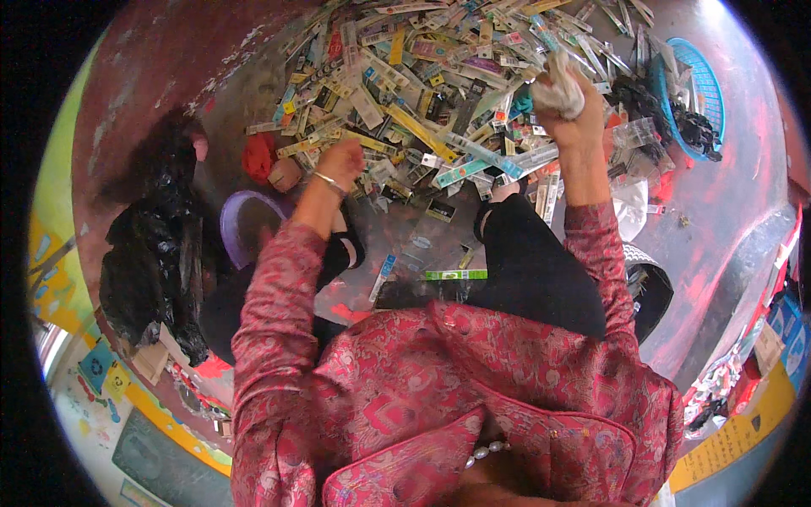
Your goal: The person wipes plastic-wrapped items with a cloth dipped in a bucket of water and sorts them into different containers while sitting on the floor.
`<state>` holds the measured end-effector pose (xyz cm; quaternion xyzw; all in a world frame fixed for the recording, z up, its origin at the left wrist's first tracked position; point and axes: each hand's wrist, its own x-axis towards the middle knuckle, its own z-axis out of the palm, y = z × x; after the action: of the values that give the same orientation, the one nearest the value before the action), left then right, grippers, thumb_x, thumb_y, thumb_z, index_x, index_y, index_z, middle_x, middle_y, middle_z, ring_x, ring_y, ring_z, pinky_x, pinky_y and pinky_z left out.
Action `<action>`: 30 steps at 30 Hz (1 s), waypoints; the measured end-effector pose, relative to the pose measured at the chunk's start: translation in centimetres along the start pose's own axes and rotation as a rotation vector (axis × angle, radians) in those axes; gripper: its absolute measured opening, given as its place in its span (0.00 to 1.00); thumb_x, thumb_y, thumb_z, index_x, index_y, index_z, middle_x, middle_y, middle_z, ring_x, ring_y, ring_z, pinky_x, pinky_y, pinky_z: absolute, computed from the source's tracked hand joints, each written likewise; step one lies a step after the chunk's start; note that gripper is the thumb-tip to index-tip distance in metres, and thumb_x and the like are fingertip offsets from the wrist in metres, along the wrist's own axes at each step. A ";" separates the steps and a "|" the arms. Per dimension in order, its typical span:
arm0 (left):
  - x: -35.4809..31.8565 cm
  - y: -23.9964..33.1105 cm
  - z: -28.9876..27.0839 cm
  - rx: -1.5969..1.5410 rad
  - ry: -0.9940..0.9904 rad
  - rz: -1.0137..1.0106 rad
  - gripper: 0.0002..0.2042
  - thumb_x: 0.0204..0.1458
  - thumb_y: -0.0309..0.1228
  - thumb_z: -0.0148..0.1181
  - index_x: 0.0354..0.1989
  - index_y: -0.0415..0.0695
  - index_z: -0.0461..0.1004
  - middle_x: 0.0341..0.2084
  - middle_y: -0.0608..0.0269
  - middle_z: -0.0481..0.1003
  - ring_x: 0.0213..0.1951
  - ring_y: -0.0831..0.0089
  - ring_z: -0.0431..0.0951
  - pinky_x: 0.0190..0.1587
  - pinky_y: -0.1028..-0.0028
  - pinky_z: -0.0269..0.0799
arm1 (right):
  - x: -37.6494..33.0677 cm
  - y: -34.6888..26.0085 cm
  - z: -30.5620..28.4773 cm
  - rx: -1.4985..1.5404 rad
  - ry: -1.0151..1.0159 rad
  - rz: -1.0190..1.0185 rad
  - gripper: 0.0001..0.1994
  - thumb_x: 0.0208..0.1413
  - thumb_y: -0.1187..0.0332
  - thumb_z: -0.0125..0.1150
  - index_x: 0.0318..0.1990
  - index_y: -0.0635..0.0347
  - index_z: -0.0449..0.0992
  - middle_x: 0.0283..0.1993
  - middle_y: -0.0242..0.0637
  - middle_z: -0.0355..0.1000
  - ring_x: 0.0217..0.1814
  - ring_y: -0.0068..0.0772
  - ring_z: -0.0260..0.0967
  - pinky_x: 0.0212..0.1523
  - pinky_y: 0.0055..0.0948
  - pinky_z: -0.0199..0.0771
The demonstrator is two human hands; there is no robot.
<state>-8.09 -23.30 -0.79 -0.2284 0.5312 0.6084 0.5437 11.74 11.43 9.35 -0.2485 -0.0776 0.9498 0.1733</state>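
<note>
A big heap of flat coloured packages and strips (pixel 439 76) lies on the red floor ahead of me. My left hand (pixel 340 160), with a metal bangle on the wrist, reaches down into the near left edge of the heap; its fingers are curled among the packages, and what they hold is hidden. My right hand (pixel 568 106) is raised over the right side of the heap and is closed around a crumpled whitish bundle (pixel 557 87). Both forearms wear red patterned sleeves.
A purple bowl (pixel 235 221) sits by my left knee, with a black plastic bag (pixel 156 245) further left. A blue basket (pixel 701 84) with dark scraps stands at the right. A black round bin (pixel 650 287) is by my right leg. A green strip (pixel 456 275) lies between my feet.
</note>
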 end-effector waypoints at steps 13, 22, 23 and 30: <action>12.5 -5.5 9.7 1.049 0.598 -0.217 0.41 0.31 0.54 0.61 0.50 0.34 0.60 0.49 0.49 0.62 0.46 0.59 0.66 0.45 0.64 0.62 | -1.9 2.0 -4.0 -0.102 0.168 -0.042 0.12 0.50 0.71 0.47 0.42 0.64 0.65 0.31 0.37 0.69 0.31 0.30 0.67 0.36 0.30 0.69; 8.0 -8.9 4.9 0.311 0.441 -0.075 0.12 0.41 0.29 0.56 0.31 0.33 0.68 0.25 0.52 0.72 0.26 0.60 0.74 0.26 0.65 0.71 | -1.3 2.4 -3.9 -0.143 0.303 -0.069 0.11 0.48 0.71 0.51 0.40 0.64 0.66 0.33 0.36 0.69 0.32 0.29 0.69 0.33 0.27 0.72; 7.0 -8.3 4.6 0.172 0.378 -0.052 0.07 0.43 0.27 0.52 0.28 0.35 0.66 0.20 0.54 0.70 0.20 0.64 0.72 0.20 0.69 0.68 | -1.1 2.2 -4.4 -0.156 0.287 -0.055 0.11 0.48 0.71 0.51 0.40 0.64 0.67 0.33 0.36 0.70 0.32 0.30 0.69 0.33 0.27 0.72; 7.2 -1.0 -0.2 0.160 0.436 0.252 0.09 0.47 0.30 0.50 0.32 0.37 0.67 0.21 0.58 0.70 0.18 0.67 0.70 0.18 0.72 0.66 | -0.7 2.6 -5.2 -0.259 0.279 -0.023 0.10 0.48 0.70 0.51 0.38 0.63 0.67 0.33 0.36 0.70 0.32 0.30 0.69 0.32 0.27 0.72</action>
<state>-9.42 -20.66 -7.43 -0.2424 0.7067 0.5636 0.3525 14.13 9.09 4.50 -0.3973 -0.1773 0.8861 0.1600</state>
